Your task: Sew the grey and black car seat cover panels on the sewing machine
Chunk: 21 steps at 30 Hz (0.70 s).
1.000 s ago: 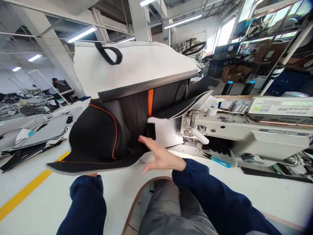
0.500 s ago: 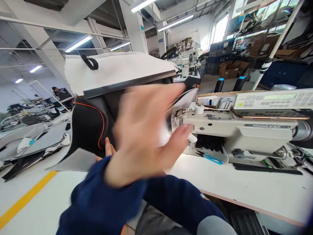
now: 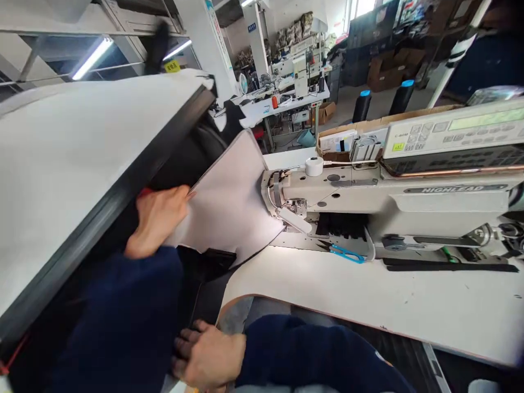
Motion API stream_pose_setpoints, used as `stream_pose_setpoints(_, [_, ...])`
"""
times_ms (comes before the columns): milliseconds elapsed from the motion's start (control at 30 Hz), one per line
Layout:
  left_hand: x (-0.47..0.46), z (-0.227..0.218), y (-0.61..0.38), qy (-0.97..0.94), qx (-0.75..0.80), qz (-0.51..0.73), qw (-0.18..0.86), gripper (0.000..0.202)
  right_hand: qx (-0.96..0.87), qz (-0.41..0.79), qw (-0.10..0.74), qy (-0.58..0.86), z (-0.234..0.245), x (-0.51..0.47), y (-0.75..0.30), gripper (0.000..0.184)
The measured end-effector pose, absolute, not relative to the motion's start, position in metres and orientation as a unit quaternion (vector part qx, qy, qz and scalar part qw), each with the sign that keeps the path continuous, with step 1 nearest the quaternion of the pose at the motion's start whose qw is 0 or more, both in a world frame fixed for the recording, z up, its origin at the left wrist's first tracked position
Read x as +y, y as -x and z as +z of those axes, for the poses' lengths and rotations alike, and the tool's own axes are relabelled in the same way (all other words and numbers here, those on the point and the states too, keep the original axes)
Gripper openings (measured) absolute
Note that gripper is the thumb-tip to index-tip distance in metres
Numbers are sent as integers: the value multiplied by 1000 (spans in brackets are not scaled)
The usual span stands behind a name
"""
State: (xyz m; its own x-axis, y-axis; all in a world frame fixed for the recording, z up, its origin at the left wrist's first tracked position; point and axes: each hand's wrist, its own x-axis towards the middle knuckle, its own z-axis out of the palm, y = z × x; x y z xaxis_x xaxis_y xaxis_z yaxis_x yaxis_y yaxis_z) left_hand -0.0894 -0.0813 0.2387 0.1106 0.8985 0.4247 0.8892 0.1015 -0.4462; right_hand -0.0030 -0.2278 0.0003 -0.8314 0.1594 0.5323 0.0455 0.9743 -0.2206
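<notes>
A large black car seat cover with white backing point(image 3: 82, 142) fills the left side, tilted up. My left hand point(image 3: 158, 218) reaches into its dark fold and is closed on the cover beside a pale backed panel. That pale panel point(image 3: 233, 202) runs from the hand to the head of the sewing machine point(image 3: 282, 191), where its right corner lies by the presser area. Lower down, at the table's front edge, my right hand point(image 3: 210, 355) has its fingers bent on the black part of the cover; its fingertips are in shadow.
Blue-handled thread snips point(image 3: 346, 254) lie on the machine bed. Black strips point(image 3: 450, 266) rest on the white table point(image 3: 327, 295). Behind the machine are an open carton point(image 3: 376, 123), two black thread cones point(image 3: 362, 106) and a control panel point(image 3: 454, 128). Another sewing table point(image 3: 282, 109) stands farther back.
My left hand has gone from midair down to the cover. My right hand has moved down towards the table edge. The cover has swung left and nearer, exposing the pale panel by the machine.
</notes>
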Motion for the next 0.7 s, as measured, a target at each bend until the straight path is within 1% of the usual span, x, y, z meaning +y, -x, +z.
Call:
stream_pose_setpoints(33, [-91,231,94,675,-653,-6,342,42,-953,96,281,57,-4,-220,-4,22])
stream_pose_setpoints(133, [-104,213,95,695,-605,-45,386,32,-952,78,276,103,-7,-186,-20,35])
stream_pose_setpoints(233, [-110,212,87,704,-566,-71,424,24,-939,72,287,175,0,-153,-28,43])
stream_pose_setpoints(300, [-119,216,84,732,-523,-73,430,20,-932,83,272,223,0,-141,-31,43])
stream_pose_setpoints(400, [-130,219,89,780,-470,-92,403,15,-937,106,228,243,-14,-141,-34,35])
stream_pose_setpoints(433, [-130,220,92,778,-471,-105,404,15,-939,108,222,239,-22,-143,-35,32])
stream_pose_setpoints(500, [-125,223,94,740,-507,-119,425,23,-937,103,228,243,-38,-149,-35,31])
stream_pose_setpoints(533, [-122,225,92,713,-541,-108,433,26,-935,100,233,248,-45,-151,-35,33])
stream_pose_setpoints(633, [-123,228,66,646,-633,-72,420,26,-932,107,236,254,-54,-154,-34,38])
stream_pose_setpoints(700, [-135,212,37,683,-586,-118,421,35,-935,133,219,247,-53,-155,-32,36])
